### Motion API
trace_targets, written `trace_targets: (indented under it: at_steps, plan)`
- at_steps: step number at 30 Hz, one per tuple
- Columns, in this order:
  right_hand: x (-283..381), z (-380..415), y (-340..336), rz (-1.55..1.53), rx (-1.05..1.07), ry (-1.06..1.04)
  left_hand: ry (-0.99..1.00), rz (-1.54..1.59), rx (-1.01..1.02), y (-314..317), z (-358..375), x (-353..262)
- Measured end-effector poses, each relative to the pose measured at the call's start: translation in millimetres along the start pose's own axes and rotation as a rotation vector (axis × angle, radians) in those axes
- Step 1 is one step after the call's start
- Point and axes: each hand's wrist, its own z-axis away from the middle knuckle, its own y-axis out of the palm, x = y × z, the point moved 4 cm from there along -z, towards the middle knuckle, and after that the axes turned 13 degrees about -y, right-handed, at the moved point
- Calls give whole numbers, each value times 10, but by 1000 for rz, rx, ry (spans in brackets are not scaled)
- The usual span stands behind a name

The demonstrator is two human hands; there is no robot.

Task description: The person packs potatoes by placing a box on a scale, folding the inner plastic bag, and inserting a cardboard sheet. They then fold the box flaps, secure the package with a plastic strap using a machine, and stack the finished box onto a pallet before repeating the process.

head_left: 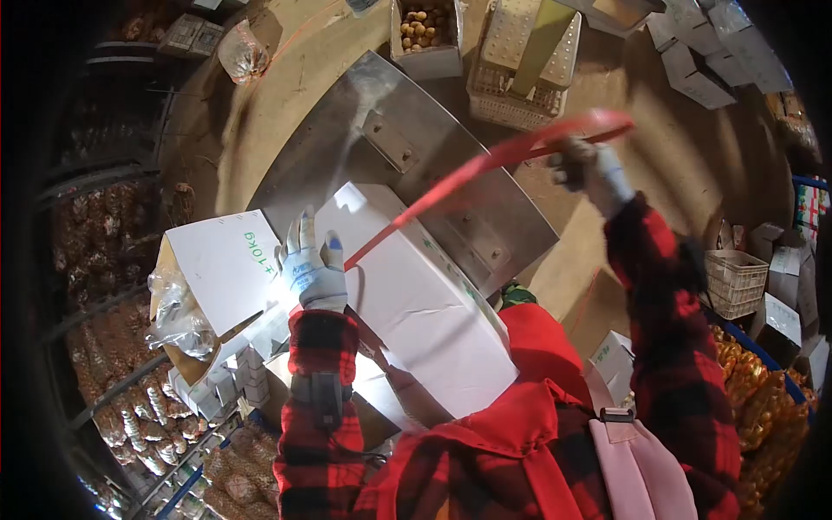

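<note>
A closed white carton (425, 303) lies at a slant on a metal table (347, 139). My left hand (314, 270), in a pale glove, lies with its fingers spread at the carton's left edge, where the lower end of a red strip (451, 180) meets the carton. The strip stretches up and to the right, blurred by motion. My right hand (594, 173), also gloved, is raised beyond the table's right side and closed on the strip's far end. An open carton (221, 269) with green print and clear plastic stands left of my left hand.
At the top are a box of round brown items (426, 39) and a plastic crate (516, 104). Filled net bags (108, 347) line the left side. On the right are a white crate (735, 282), boxes and bags of orange items (750, 381).
</note>
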Motion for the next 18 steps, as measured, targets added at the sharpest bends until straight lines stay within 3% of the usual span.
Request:
trace_targets:
  at_steps: [3, 10, 13, 16, 18]
  plan:
    - [-497, -128, 407, 73, 15, 133, -13, 8, 21, 5, 0, 6]
    - [-1424, -383, 685, 261, -157, 126, -10, 25, 29, 13, -2, 16]
    - [-1577, -422, 841, 332, -51, 153, -13, 18, 30, 25, -1, 42]
    - [-1516, -356, 1096, 635, 108, -68, -25, -6, 41, 20, -2, 43]
    - [-1713, -433, 1270, 756, 119, -32, -18, -2, 36, 28, -1, 56]
